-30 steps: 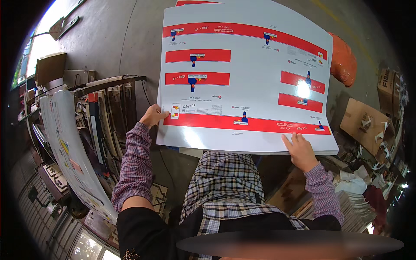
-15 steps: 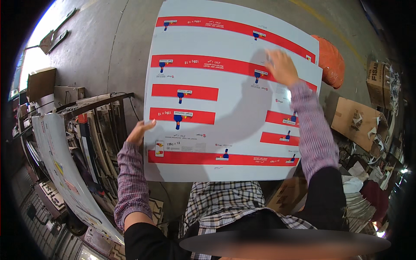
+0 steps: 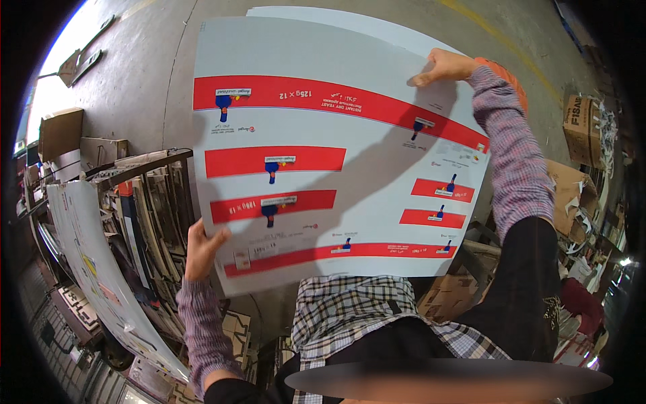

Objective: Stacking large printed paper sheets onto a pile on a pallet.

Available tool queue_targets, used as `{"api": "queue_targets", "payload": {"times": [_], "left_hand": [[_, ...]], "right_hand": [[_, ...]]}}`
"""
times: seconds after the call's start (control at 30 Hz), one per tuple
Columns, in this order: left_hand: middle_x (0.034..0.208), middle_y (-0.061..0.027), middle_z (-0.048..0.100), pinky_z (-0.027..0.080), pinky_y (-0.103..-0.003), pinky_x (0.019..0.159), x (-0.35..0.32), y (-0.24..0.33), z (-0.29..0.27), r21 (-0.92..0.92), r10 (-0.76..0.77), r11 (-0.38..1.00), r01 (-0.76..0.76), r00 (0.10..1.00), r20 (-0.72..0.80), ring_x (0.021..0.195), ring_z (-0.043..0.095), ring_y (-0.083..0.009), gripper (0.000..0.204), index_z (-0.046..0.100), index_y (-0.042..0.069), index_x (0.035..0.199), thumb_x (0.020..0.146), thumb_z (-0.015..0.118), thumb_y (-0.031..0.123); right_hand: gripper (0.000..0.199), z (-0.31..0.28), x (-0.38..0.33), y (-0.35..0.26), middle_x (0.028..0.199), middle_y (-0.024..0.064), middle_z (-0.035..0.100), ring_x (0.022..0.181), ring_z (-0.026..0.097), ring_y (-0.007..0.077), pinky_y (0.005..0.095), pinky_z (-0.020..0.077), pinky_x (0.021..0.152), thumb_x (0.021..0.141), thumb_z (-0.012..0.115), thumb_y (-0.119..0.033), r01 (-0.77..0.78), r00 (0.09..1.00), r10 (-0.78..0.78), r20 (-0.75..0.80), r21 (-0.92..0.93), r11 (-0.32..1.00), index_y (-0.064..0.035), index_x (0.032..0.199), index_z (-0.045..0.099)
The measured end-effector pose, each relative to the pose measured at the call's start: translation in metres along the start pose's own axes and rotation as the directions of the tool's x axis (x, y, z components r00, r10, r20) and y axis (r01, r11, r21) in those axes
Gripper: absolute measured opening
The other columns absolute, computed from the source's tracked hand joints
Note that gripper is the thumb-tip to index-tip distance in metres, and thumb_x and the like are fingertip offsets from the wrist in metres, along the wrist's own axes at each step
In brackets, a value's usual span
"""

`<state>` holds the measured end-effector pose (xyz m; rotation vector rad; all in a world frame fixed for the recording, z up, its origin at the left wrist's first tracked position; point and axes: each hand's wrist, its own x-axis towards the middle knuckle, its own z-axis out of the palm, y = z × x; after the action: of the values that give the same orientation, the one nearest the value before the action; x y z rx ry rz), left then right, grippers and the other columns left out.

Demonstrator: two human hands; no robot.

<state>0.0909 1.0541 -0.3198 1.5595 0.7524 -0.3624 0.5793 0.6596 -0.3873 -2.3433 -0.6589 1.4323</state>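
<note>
I hold a large white printed sheet (image 3: 323,121) with red bands and small blue marks up in front of me. My left hand (image 3: 202,248) grips its lower left corner. My right hand (image 3: 444,66) is raised high and pinches the sheet's upper right edge, the arm stretched across the sheet's right side. A second white sheet (image 3: 350,21) shows just behind the top edge. The sheet hides much of the grey concrete floor (image 3: 141,81) below.
A metal rack (image 3: 145,222) packed with upright boards stands at my left, with a curved printed sheet (image 3: 87,269) beside it. Cardboard boxes (image 3: 584,128) and paper scraps lie at the right. An orange thing (image 3: 510,75) peeks out behind my right arm.
The sheet has swung up and closer to me. My right hand went from the lower right corner up to the top right edge, and my left hand slid down the left corner.
</note>
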Motion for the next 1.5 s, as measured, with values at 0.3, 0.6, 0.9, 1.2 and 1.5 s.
{"api": "queue_targets", "payload": {"times": [0.3,0.6,0.9,1.2,1.5], "left_hand": [[0.099,-0.0200,0.066,0.052,-0.039,0.073,0.126,0.061,0.032,0.721,0.418,0.622,-0.306,0.908,0.025,0.087,0.066,-0.0308,0.033,0.061,0.001,0.111,0.085,0.070,0.019],[0.082,-0.0205,0.068,0.052,-0.049,0.074,0.190,0.222,0.197,0.783,0.480,0.230,-0.579,0.767,0.426,0.080,0.066,-0.0404,0.056,0.067,0.002,0.092,0.097,0.041,0.051],[0.096,-0.0155,0.067,0.038,-0.047,0.093,0.118,0.064,0.195,0.854,0.365,0.347,-0.389,0.894,0.259,0.096,0.062,-0.0294,0.041,0.069,0.002,0.095,0.095,0.045,0.035],[0.094,-0.0090,0.061,0.034,-0.043,0.095,0.117,0.039,0.221,0.901,0.505,0.239,-0.362,0.839,0.203,0.097,0.056,-0.0252,0.026,0.063,0.004,0.090,0.091,0.051,0.027],[0.090,-0.0095,0.061,0.037,-0.044,0.095,0.142,0.028,0.209,0.888,0.576,0.191,-0.418,0.780,0.243,0.092,0.058,-0.0279,0.022,0.065,0.008,0.086,0.091,0.050,0.024]], "right_hand": [[0.034,0.075,-0.064,-0.017,0.095,0.0167,0.071,0.085,0.067,0.0303,0.0413,0.0521,0.074,0.090,0.063,-0.037,0.052,0.931,-0.104,-0.350,-0.154,0.987,-0.0097,0.110,0.070],[0.084,0.242,-0.192,-0.125,0.139,0.0166,0.045,0.131,0.040,0.0354,0.0558,0.0320,0.105,0.066,0.076,-0.021,-0.181,0.633,-0.102,-0.767,-0.275,0.944,-0.0127,0.142,0.043],[0.066,0.258,-0.267,-0.113,0.124,0.0123,0.055,0.121,0.046,0.0339,0.0538,0.0311,0.101,0.084,0.061,-0.058,-0.189,0.784,0.121,-0.609,-0.049,0.981,-0.0120,0.131,0.057],[0.052,0.274,-0.191,0.012,0.104,0.0092,0.062,0.101,0.056,0.0264,0.0487,0.0340,0.099,0.092,0.051,-0.055,-0.483,0.634,0.321,-0.704,-0.036,0.875,-0.0082,0.105,0.069],[0.036,0.274,-0.169,0.059,0.093,0.0062,0.065,0.097,0.057,0.0248,0.0471,0.0365,0.091,0.088,0.059,-0.044,-0.342,0.545,0.093,-0.833,-0.120,0.932,-0.0103,0.097,0.069]]}}
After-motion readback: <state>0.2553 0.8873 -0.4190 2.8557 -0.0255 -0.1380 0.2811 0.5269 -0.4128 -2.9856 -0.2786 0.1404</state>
